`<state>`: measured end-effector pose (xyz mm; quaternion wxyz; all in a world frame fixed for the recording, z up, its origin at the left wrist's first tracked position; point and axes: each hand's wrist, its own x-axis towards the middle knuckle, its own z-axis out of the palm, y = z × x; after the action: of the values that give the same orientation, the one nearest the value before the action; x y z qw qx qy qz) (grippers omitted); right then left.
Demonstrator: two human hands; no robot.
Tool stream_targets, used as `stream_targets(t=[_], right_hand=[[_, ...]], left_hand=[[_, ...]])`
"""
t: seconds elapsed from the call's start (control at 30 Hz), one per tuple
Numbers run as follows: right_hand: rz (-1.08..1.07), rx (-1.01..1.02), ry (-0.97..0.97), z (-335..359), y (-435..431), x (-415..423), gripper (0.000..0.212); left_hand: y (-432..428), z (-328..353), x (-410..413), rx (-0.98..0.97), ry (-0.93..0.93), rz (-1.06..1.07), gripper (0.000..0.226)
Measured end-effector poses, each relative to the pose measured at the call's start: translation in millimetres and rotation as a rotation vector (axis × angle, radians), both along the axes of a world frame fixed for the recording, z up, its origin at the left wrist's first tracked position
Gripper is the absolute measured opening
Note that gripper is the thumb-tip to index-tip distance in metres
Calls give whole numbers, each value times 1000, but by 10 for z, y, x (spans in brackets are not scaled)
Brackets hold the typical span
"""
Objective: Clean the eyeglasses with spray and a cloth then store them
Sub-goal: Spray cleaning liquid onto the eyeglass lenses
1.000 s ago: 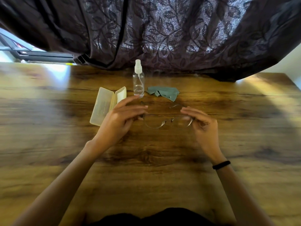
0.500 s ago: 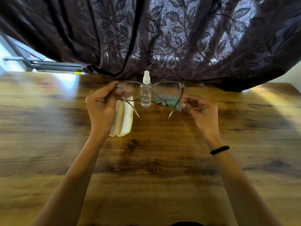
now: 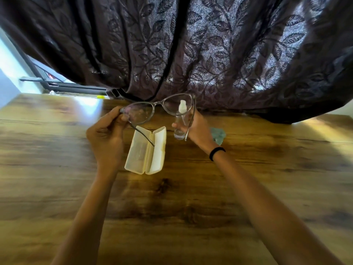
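Holding the eyeglasses up by their left corner, the left hand is pinching the frame while the right hand is closing around the spray bottle on the table. Aiming the nozzle squarely at each lens should be helping. The open case is lying just below, the cloth is waiting behind the wrist, and a dangling temple arm is crossing the bottle.
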<state>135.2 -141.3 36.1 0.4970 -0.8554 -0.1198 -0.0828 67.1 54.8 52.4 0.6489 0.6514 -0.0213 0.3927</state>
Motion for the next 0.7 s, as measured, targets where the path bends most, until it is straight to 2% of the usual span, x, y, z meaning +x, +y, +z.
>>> stream_targets(t=[0.17, 0.3, 0.43, 0.57, 0.7], right_hand=[[-26, 37, -24, -25, 8, 2, 37], [-94, 63, -88, -31, -174, -23, 40], [-135, 72, -197, 108, -439, -123, 44], [-271, 76, -344, 276, -619, -300, 56], [-277, 114, -529, 456, -662, -515, 59]], left_hand=[[53, 17, 14, 26, -3, 5, 31], [16, 16, 36, 30, 9, 4, 31], [-90, -3, 99, 63, 20, -9, 28], [-237, -40, 230, 129, 36, -37, 34], [-429, -32, 296, 162, 6, -61, 38]])
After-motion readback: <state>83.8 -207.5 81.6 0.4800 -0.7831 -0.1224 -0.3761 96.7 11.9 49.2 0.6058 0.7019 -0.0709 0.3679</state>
